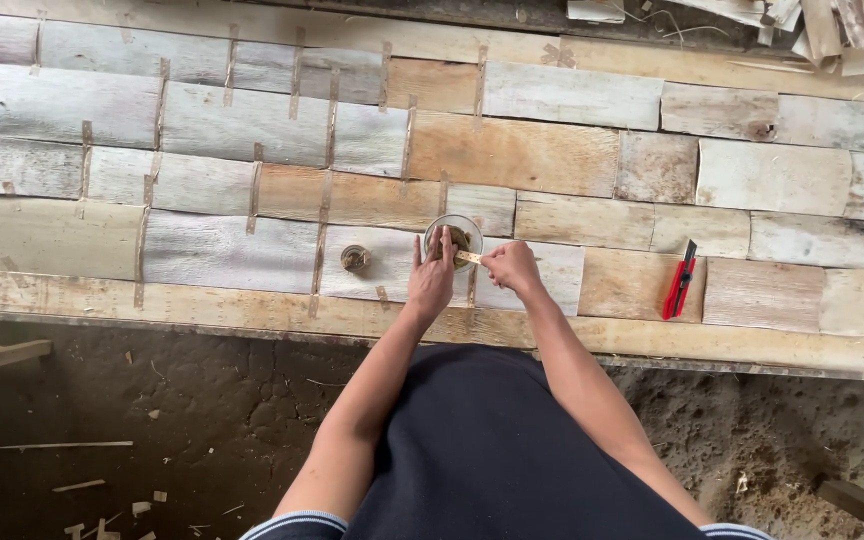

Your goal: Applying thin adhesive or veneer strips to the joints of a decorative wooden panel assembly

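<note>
Hands at work over a long wooden surface [72, 300] covered with pale and tan veneer sheets [512, 155] laid edge to edge like patchwork. Many seams on the left part already carry thin brown tape strips [253, 190]; the seams towards the right show almost none, so by the look of it the joining is partly done, with the right side left.

The left hand [432, 275] reaches forward, fingers spread narrow, fingertips touching the rim of a small clear round bowl [453, 237] that sits on the sheets near the front edge. The right hand [512, 266] is closed in a pinch on a short tan strip [468, 257], whose far end points at the bowl. Both forearms angle inward from the person's dark-clothed body, meeting just in front of it.

A small tape roll [355, 259] lies just left of the bowl. A red utility knife [680, 282] rests well apart to the right. The earthen floor [152, 420] below holds wood scraps.
</note>
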